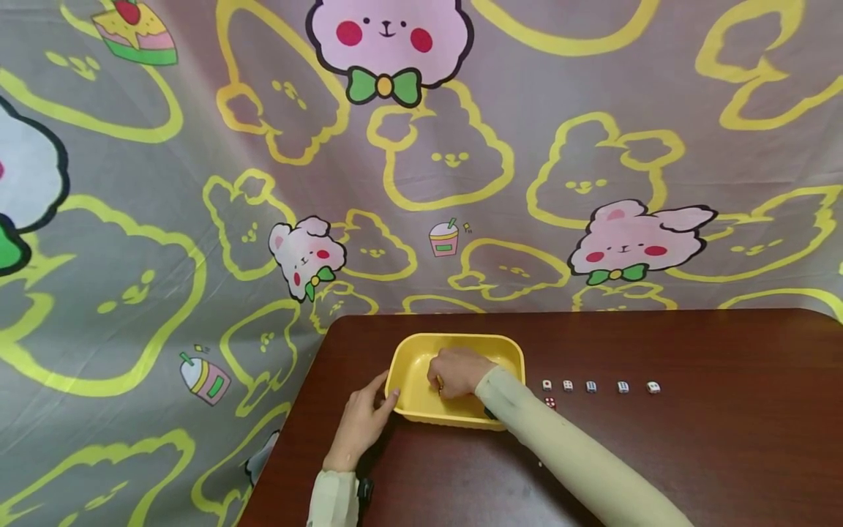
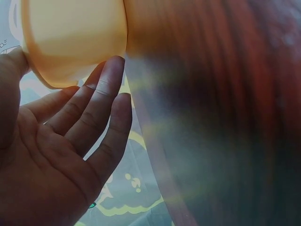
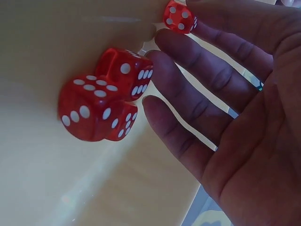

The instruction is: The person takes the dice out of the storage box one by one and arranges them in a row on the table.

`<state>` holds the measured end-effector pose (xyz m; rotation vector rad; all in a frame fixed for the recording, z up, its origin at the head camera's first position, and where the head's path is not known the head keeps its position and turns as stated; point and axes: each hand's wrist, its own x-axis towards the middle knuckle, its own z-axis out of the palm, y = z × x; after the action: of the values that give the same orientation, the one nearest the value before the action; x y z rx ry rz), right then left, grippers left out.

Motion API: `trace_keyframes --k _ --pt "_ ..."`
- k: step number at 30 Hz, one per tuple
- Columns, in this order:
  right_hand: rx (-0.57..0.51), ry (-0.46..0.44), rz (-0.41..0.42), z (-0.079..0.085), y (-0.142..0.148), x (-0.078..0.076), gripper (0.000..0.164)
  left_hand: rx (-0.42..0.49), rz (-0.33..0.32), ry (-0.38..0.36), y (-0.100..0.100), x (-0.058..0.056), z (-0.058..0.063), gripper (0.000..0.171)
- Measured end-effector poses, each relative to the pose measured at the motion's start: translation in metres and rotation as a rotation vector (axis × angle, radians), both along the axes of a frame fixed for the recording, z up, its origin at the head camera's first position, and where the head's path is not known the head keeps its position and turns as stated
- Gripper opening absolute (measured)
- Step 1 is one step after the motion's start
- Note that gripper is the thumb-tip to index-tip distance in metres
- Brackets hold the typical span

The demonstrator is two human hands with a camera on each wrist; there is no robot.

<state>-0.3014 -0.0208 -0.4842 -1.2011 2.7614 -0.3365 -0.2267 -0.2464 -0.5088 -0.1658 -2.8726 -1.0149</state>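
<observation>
A yellow plastic basin (image 1: 411, 344) stands on the table. My left hand (image 1: 361, 421) holds its left front corner, thumb at the rim and fingers along the outer wall; in the left wrist view the fingers (image 2: 101, 92) spread against the basin's wall (image 2: 75, 28). Inside the basin is my right hand (image 1: 459, 372), its fingers bent downward. The right wrist view shows a red die (image 3: 178, 18) with white dots pinched between thumb and forefinger. Several more red dice (image 3: 87, 110) lie clustered on the basin floor beside the other fingertips.
Right of the basin, several white dice (image 1: 591, 386) form a spaced row on the dark wooden table (image 1: 724, 432). One red die (image 1: 549, 402) lies just in front of the row's left end, near the right sleeve (image 1: 566, 439). Behind hangs a patterned cloth (image 1: 461, 168).
</observation>
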Motion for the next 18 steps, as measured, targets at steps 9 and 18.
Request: trace_keyframes --k 9,18 --pt "0.013 -0.018 -0.017 0.005 0.0041 0.0002 0.015 0.009 -0.01 0.015 0.0002 -0.001 -0.0005 0.047" --pt "-0.015 -0.009 -0.008 0.008 0.0063 0.0017 0.012 0.009 -0.009 0.019 -0.0006 -0.0002 -0.003 0.045"
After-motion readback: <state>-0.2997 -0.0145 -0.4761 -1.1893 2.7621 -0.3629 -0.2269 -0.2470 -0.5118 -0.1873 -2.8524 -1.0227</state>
